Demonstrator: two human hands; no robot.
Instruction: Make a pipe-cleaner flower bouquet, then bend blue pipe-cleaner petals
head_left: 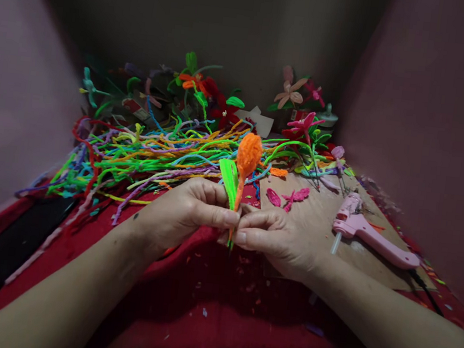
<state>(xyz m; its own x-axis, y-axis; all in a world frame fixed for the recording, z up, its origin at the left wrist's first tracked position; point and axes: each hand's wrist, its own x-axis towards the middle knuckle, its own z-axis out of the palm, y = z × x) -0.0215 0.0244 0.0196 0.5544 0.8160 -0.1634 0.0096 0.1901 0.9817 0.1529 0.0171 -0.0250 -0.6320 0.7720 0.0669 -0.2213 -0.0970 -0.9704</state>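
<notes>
Between my two hands stands an upright pipe-cleaner flower (250, 154) with a rounded orange head and an orange stem. A bright green pipe-cleaner leaf (228, 178) lies against the stem on its left side. My left hand (198, 206) pinches stem and leaf together between thumb and fingers. Just below and to the right, my right hand (269, 231) is closed with its thumb and fingertips on the lower end of the stem. A short dark tip shows beneath the fingers.
Many coloured pipe cleaners (167, 155) lie heaped behind my hands, with finished flowers (289, 94) farther back. A pink glue gun (375, 240) rests on a brown board (316, 206) at right, near pink petals (288, 197). A black flat object (0, 254) is at left on red cloth (200, 304).
</notes>
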